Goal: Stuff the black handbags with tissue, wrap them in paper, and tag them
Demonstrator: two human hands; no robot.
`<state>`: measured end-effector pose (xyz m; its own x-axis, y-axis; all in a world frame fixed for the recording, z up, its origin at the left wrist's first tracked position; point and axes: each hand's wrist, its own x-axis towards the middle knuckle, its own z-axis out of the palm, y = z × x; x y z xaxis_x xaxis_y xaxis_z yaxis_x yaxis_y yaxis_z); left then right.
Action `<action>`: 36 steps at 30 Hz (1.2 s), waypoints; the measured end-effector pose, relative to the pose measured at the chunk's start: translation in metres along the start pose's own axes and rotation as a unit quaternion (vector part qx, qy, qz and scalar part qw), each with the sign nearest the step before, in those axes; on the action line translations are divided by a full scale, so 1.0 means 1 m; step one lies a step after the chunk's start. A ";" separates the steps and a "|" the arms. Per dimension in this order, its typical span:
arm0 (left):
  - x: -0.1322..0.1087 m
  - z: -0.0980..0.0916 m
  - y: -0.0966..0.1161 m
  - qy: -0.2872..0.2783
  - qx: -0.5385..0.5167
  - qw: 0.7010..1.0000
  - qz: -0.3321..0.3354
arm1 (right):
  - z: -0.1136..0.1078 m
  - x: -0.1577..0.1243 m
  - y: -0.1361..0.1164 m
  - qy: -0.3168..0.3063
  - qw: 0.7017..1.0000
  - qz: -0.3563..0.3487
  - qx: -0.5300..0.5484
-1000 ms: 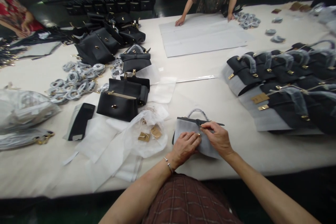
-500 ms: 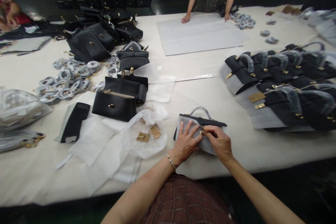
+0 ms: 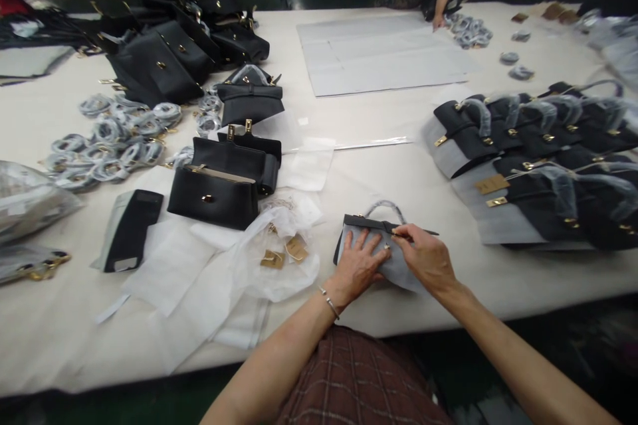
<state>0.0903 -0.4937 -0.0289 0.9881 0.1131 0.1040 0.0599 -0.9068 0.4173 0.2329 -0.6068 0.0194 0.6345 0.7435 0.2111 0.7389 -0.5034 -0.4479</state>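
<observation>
A small black handbag (image 3: 366,221) with a wrapped top handle (image 3: 383,204) lies at the table's near edge. Over its front is a pale grey protective sheet (image 3: 401,272). My left hand (image 3: 356,262) rests flat on that sheet, fingers spread, beside a small metal clasp (image 3: 387,246). With thumb and fingers pinched, my right hand (image 3: 426,257) grips the handbag's dark flap near its middle; the exact part between the fingertips is partly hidden.
Left of me stand open black bags (image 3: 214,196), near a clear plastic bag with brown tags (image 3: 272,259). Wrapped straps (image 3: 112,129) are heaped farther left. Finished-looking handbags (image 3: 543,139) line the right side. Across the table, a co-worker's hand (image 3: 438,21) touches a large grey sheet (image 3: 379,56).
My right hand has moved from the clasp up to the flap, which now lies back from the clasp. My left hand stays on the sheet. The co-worker has lifted one hand off the large sheet.
</observation>
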 end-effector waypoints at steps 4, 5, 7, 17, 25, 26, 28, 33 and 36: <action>-0.003 0.006 -0.001 0.019 0.000 1.000 0.020 | 0.007 -0.035 0.006 0.030 0.996 -0.087 0.010; -0.005 0.009 -0.001 0.027 0.005 0.999 0.026 | 0.010 -0.040 0.008 0.036 0.995 -0.094 0.015; -0.009 0.015 -0.004 0.048 0.021 0.998 0.046 | 0.014 -0.048 0.009 0.044 0.994 -0.100 0.030; -0.014 0.023 -0.007 0.067 0.014 0.993 0.093 | 0.019 -0.058 0.011 0.031 0.992 -0.122 0.026; -0.012 0.023 -0.008 0.075 0.009 0.993 0.093 | 0.010 -0.060 0.020 -0.047 0.976 -0.209 -0.023; -0.013 0.022 -0.008 0.078 0.010 0.992 0.098 | 0.008 -0.057 0.021 -0.053 0.977 -0.207 -0.018; -0.013 0.022 -0.008 0.081 0.014 0.991 0.109 | 0.007 -0.051 0.025 -0.068 0.979 -0.194 -0.006; -0.013 0.023 -0.008 0.089 0.021 0.989 0.114 | 0.007 -0.036 0.033 -0.101 0.978 -0.183 -0.012; -0.013 0.022 -0.007 0.083 0.022 0.990 0.116 | 0.004 -0.027 0.035 -0.144 0.973 -0.182 -0.019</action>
<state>0.0798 -0.4972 -0.0530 0.9394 -0.0387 0.3408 -0.1563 -0.9327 0.3249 0.2404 -0.6430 -0.0050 0.2441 0.9650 0.0954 0.9138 -0.1960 -0.3556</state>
